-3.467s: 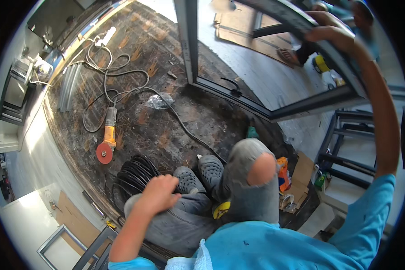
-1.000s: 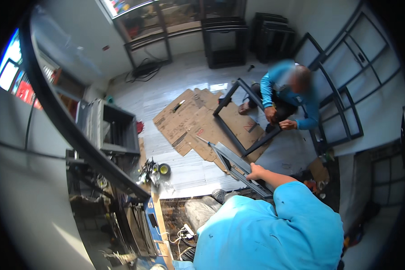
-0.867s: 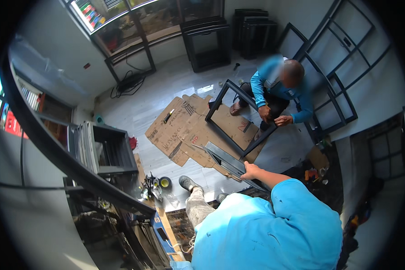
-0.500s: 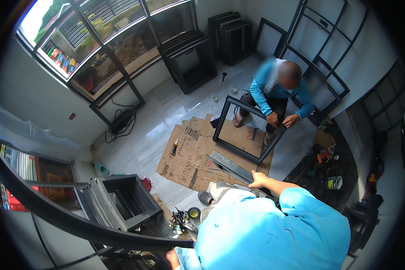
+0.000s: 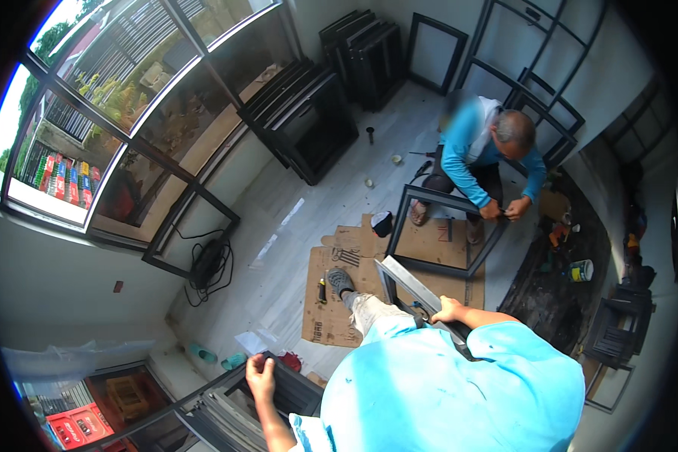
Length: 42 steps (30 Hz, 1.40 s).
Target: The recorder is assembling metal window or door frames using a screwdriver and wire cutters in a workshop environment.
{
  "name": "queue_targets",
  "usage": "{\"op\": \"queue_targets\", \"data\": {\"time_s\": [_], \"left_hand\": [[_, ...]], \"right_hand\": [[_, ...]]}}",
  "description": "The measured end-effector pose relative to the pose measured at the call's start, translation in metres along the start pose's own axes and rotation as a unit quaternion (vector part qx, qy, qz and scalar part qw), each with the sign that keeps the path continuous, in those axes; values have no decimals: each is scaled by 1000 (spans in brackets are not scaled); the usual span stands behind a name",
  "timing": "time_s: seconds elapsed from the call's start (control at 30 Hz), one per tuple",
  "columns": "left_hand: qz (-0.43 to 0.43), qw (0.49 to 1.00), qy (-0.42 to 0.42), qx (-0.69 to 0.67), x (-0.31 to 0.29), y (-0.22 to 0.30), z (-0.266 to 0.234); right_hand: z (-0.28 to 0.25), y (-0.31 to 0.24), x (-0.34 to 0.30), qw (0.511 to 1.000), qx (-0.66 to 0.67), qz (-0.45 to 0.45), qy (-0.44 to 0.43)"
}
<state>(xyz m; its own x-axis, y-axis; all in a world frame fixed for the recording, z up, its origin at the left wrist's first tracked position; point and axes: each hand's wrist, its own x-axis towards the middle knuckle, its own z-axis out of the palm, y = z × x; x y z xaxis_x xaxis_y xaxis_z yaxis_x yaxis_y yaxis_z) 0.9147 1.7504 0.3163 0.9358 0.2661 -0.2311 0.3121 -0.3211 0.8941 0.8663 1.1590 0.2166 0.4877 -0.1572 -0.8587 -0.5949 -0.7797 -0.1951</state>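
My right hand (image 5: 448, 309) is closed on the side of a grey and dark metal frame (image 5: 408, 283), which I hold tilted in front of my body. At the lower left my left hand (image 5: 261, 379) is raised with its fingers apart, close to the corner of a stack of dark frames (image 5: 297, 386). Nothing shows in its grasp. Across from me a crouching co-worker (image 5: 471, 154) has both hands on a corner of another dark rectangular frame (image 5: 437, 265), tilted over flattened cardboard (image 5: 331, 320).
A knife-like tool with a yellow and black handle (image 5: 322, 291) lies on the cardboard by my shoe (image 5: 340, 280). Dark frames (image 5: 316, 124) lean beneath the window. A coiled black cable (image 5: 209, 264) sits at the left wall. A white tub (image 5: 581, 270) stands at right.
The large dark bar in my left hand has left its grasp and swung down out of most of the view. My left hand has risen. My foot has stepped forward onto the cardboard.
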Motion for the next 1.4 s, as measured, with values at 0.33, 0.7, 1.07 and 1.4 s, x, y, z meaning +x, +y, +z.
{"op": "queue_targets", "data": {"time_s": [0.33,0.7,1.07,1.4], "left_hand": [[-408,909,-69,43,-17,-139,-54],[-152,973,-167,41,395,54,34],[419,538,-492,541,565,393,164],[397,446,-711,371,619,558,132]], "right_hand": [[-129,-185,58,996,87,30,0],[-232,-367,90,992,39,-86,80],[-292,-443,83,978,144,-24,152],[-293,-436,104,963,211,10,170]]}}
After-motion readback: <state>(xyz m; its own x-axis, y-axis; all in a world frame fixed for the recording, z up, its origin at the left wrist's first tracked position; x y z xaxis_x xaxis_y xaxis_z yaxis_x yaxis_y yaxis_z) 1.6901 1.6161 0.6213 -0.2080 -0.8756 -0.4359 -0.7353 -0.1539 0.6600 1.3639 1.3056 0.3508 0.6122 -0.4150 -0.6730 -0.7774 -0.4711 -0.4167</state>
